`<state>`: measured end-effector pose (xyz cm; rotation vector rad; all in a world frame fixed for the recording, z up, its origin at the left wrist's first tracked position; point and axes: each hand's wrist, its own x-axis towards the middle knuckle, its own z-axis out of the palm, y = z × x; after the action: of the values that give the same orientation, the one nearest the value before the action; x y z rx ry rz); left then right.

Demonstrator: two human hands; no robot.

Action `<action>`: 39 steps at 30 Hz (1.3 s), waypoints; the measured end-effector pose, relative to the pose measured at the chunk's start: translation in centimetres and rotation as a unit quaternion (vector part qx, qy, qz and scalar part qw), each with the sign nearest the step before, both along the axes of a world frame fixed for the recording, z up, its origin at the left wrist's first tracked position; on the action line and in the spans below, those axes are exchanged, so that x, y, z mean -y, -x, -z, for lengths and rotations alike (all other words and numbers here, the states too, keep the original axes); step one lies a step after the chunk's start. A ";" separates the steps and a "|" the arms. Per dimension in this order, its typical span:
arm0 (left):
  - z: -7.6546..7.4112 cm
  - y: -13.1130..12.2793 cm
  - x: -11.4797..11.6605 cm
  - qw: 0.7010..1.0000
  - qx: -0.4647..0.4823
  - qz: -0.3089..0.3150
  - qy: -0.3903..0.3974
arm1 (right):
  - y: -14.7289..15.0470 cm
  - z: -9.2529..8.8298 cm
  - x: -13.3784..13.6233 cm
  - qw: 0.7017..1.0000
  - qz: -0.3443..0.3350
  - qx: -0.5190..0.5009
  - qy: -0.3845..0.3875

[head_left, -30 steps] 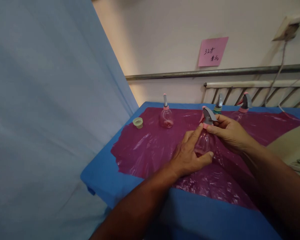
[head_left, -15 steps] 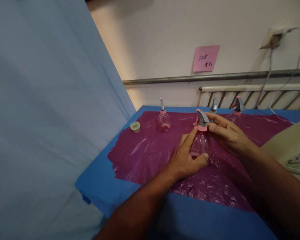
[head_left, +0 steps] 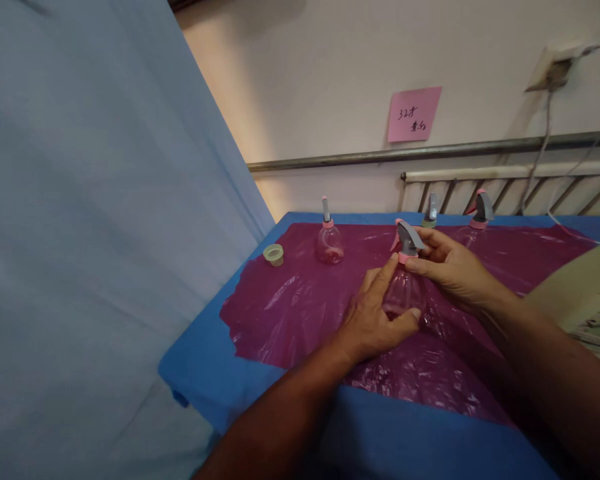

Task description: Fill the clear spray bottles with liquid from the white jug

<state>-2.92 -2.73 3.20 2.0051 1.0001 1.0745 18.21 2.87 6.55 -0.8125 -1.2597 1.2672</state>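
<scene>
A clear spray bottle (head_left: 404, 293) with a pink collar and grey spray head stands upright on the purple plastic sheet (head_left: 290, 307). My left hand (head_left: 375, 313) is wrapped round the bottle's body, its index finger up near the collar and its thumb across the lower front. From the right, my right hand (head_left: 447, 267) pinches the pink collar under the spray head, thumb in front. Its other fingers are partly hidden behind the head.
Another spray bottle (head_left: 330, 243) stands to the left, near a pale green cup (head_left: 273, 254). Behind are a green-collared bottle (head_left: 431, 212) and a pink-collared one (head_left: 479, 213). A blue curtain (head_left: 105, 200) hangs left; a metal rail (head_left: 330, 160) crosses the wall.
My right hand's thumb has shifted left and lower across the collar, and the spray head has turned slightly. My left hand stays round the bottle. The view has shifted slightly.
</scene>
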 end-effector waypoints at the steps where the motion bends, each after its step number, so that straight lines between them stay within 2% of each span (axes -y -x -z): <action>1: 0.0 0.0 0.0 1.000 0.000 -0.003 0.001 | 0.0 -0.1 0.1 1.000 -0.004 0.003 -0.004; 8: -0.2 0.1 0.2 1.000 -0.014 -0.004 0.000 | -0.8 -1.2 1.2 0.998 -0.065 0.002 -0.006; 14: 0.3 -0.1 0.2 0.999 -0.037 -0.015 -0.028 | -1.0 -1.2 1.0 0.998 0.007 0.057 -0.013; 21: 1.0 -0.3 0.1 0.996 -0.066 -0.032 -0.047 | -0.1 -1.6 1.5 0.995 0.072 0.072 -0.021; 27: 0.3 -0.2 0.2 0.998 -0.044 -0.041 -0.036 | -0.8 -1.6 1.8 0.997 -0.031 0.045 -0.046; 32: 0.2 -0.2 0.2 0.998 -0.039 -0.039 -0.036 | -0.5 -1.6 1.6 0.997 -0.011 0.046 -0.054; 39: 1.0 -0.4 -0.1 0.992 -0.043 -0.064 -0.097 | -0.3 -1.6 1.2 0.998 -0.007 0.034 -0.052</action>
<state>-2.54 -2.62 2.18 2.1830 1.1197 1.2036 18.55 1.65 8.17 -0.7782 -1.3763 1.1827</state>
